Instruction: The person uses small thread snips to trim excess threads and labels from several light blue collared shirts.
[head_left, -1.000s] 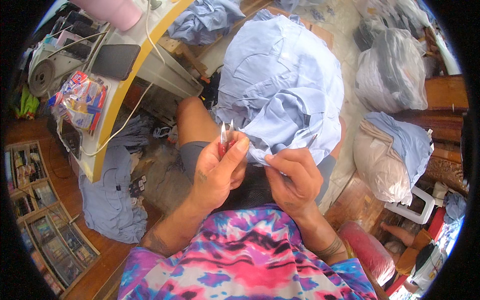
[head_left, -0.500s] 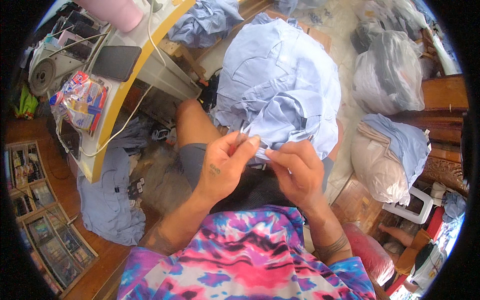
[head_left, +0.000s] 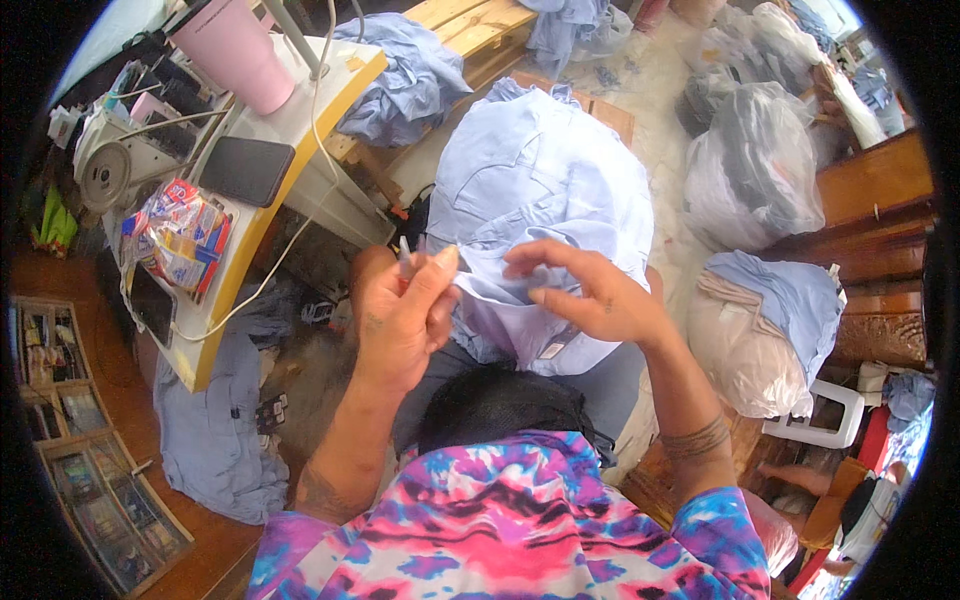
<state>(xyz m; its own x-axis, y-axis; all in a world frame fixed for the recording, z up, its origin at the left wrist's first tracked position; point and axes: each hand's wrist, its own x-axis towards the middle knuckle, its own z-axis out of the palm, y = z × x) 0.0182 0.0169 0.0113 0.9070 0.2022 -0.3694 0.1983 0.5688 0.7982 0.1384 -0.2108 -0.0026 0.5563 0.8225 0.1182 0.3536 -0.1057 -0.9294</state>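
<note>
Thumb and fingers of the left hand (head_left: 398, 325) are pressed together around a pair of small snips (head_left: 405, 247), whose blurred blades poke up past the knuckles. A light-blue garment (head_left: 570, 200) lies just beyond those fingertips, and one fold of it runs up against them; whether they pinch that fold as well cannot be told. The right hand (head_left: 605, 300) hovers over the same cloth with its fingers loosely bent, its thumb and forefinger apart. Nothing shows between them, and whether they brush the fabric is unclear.

The garment spreads in a rounded heap in front of the person, between the knees, its near edge hanging below both hands and bearing a small label (head_left: 551, 350). Closer to the body, a black mesh item (head_left: 500, 410) rests on the lap, against a tie-dyed shirt (head_left: 490, 520).

To the left stands a yellow-edged table (head_left: 203, 365) with a crumpled plastic packet (head_left: 180, 240), a dark smartphone (head_left: 247, 170) and a pink tumbler (head_left: 240, 55); a pale cable (head_left: 268, 268) trails over its edge. More blue clothing (head_left: 215, 425) lies on the floor beside it. On the right are a clear plastic bag (head_left: 760, 165) with dark contents, a stuffed sack (head_left: 735, 345) topped with blue cloth (head_left: 785, 300), and a white plastic stool (head_left: 848, 418).
</note>
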